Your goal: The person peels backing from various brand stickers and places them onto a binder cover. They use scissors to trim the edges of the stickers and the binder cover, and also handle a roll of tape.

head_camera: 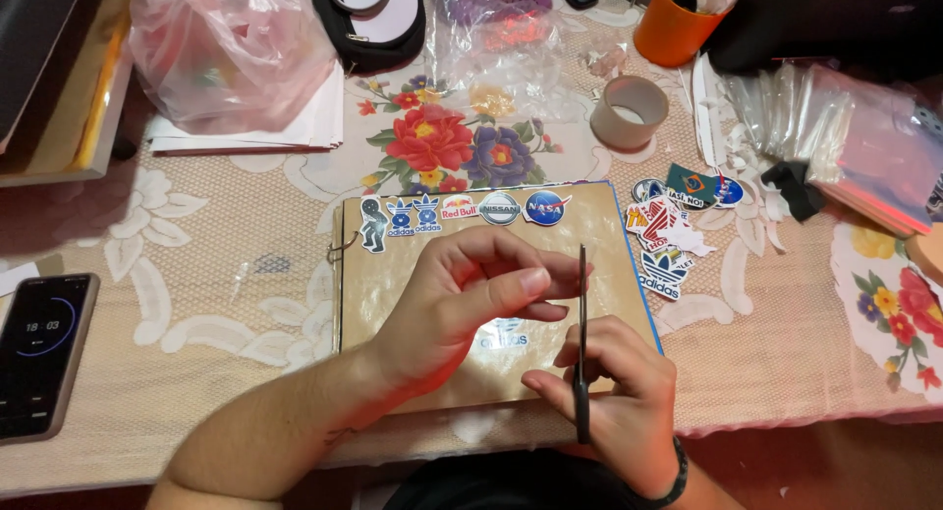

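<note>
Right hand [617, 397] closed round black scissors [582, 343], blades upright and nearly shut, left hand [462, 304] pinching something too small to make out beside the blades, brown board [393, 245] beneath, loose stickers [668, 240] beyond right hand, phone [39, 353] far left, partly cut off.

Lace-covered table [196, 225] — board [393, 274], phone [39, 353], tape roll [629, 112].
</note>
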